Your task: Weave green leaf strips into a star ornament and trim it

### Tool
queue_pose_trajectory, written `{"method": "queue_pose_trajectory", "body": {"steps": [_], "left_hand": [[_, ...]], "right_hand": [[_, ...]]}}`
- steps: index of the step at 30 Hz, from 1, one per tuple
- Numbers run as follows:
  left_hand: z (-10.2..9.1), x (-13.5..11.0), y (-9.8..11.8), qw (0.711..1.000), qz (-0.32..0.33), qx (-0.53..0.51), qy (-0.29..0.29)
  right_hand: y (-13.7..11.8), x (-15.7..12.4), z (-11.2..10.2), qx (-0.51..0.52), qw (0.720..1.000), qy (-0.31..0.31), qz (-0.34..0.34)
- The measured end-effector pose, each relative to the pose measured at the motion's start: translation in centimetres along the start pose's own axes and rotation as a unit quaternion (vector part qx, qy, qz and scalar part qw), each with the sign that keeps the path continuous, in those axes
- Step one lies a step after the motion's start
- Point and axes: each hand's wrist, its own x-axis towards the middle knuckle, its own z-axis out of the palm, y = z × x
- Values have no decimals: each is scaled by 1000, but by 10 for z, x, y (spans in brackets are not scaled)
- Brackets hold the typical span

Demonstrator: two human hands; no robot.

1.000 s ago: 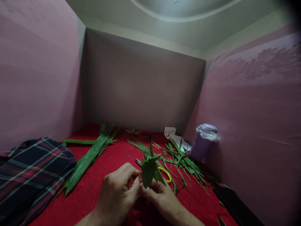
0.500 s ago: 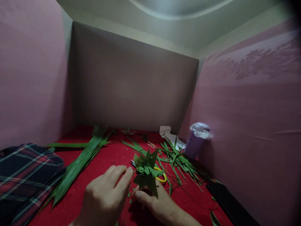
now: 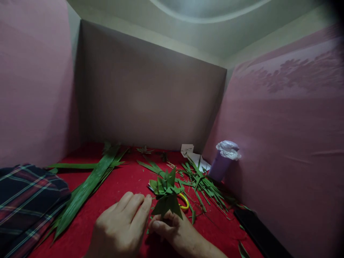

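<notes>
A folded green leaf flower [image 3: 167, 193] with pointed petals stands upright at the front middle. My right hand [image 3: 172, 229] grips it from below, thumb and fingers pinched together under its lower petals. Close by on the left, my left hand [image 3: 122, 222] is closed, its back toward me and its fingers pressed together. Its fingertips come near the flower's left side; whatever they hold is hidden. Behind the flower lie scissors, of which a yellow handle [image 3: 184, 201] shows.
Long green leaves [image 3: 86, 188] lie on the red cloth [image 3: 107, 200] at left, beside plaid fabric [image 3: 29, 204]. Cut leaf strips [image 3: 204, 184] are heaped at right. A purple bin [image 3: 220, 166] with a plastic liner, white paper [image 3: 200, 163] and a long black object [image 3: 260, 233] stand or lie beyond.
The flower has turned and tipped slightly in my right hand, its lower petals now spread toward me. My left hand stays beside it, fingers still closed. The view has shifted a little.
</notes>
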Motion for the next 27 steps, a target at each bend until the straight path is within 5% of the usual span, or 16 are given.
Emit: {"method": "queue_pose_trajectory", "body": {"steps": [27], "left_hand": [[16,-15,-7,996,-34,-86,5]], "right_hand": [[-3,3,2,77,996,-36,-24]]}}
